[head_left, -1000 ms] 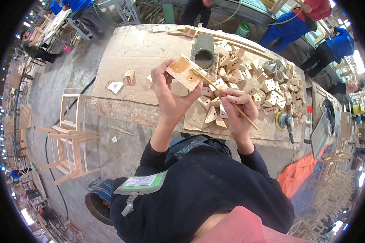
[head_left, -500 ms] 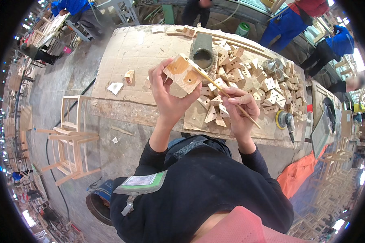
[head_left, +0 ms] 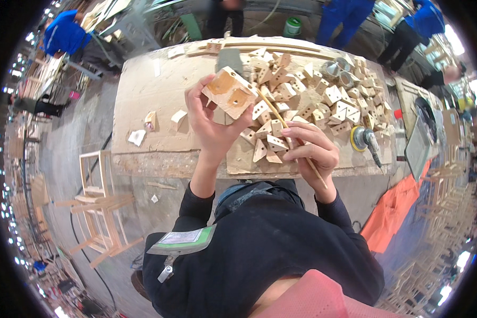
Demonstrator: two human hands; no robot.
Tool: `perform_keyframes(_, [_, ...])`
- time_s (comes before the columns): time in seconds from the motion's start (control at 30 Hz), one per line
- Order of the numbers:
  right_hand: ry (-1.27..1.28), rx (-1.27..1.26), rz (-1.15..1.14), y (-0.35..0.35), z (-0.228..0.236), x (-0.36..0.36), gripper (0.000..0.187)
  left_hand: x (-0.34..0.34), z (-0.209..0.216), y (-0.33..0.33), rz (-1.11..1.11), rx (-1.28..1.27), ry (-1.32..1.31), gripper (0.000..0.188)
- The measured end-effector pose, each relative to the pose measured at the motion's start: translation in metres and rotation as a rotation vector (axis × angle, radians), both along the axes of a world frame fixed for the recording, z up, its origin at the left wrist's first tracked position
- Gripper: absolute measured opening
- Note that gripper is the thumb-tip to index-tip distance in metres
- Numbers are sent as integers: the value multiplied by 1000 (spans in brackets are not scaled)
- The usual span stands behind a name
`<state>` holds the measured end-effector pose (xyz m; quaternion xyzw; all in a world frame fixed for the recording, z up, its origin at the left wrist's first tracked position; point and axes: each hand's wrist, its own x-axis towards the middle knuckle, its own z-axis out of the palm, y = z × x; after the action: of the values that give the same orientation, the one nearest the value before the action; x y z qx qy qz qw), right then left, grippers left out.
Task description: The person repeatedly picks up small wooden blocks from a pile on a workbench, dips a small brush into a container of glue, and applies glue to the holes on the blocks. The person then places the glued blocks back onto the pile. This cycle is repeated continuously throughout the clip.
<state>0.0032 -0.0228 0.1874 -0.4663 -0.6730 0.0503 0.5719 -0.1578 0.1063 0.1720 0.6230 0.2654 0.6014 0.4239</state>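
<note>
Between the thumb and fingers of my left hand [head_left: 213,132] is a pale wooden block [head_left: 228,84] with drilled holes. Brownish-yellow patches mark the face turned up to me. My right hand [head_left: 315,152] pinches a thin wooden stick [head_left: 273,110], which slants up toward the block's right corner. Whether its tip touches the block I cannot tell. Behind the block stands a grey-green container [head_left: 229,59], its mouth mostly hidden. Both hands are raised over the near side of the cardboard-covered table [head_left: 159,138].
Many drilled wooden blocks [head_left: 339,111] lie heaped on the right, with a sander [head_left: 361,139] beside them. Two loose blocks and a white scrap [head_left: 137,138] lie at left. Wooden frames [head_left: 98,201] stand on the floor at left. Several people are beyond the table.
The view has shifted, so the table sits further left. The block now covers the container's mouth. The stick's tip has moved off the block's top face to its right corner.
</note>
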Motion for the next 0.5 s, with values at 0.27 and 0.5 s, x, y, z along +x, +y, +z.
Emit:
perform_keyframes(0.27, [291,-22,-602,-75,-20,114,15,145,-19,15,-193,-150,-13,73])
perform_keyframes(0.5, [624,-152,-952,-152,-52,223,6,325,-122,113,64,-264,482,91])
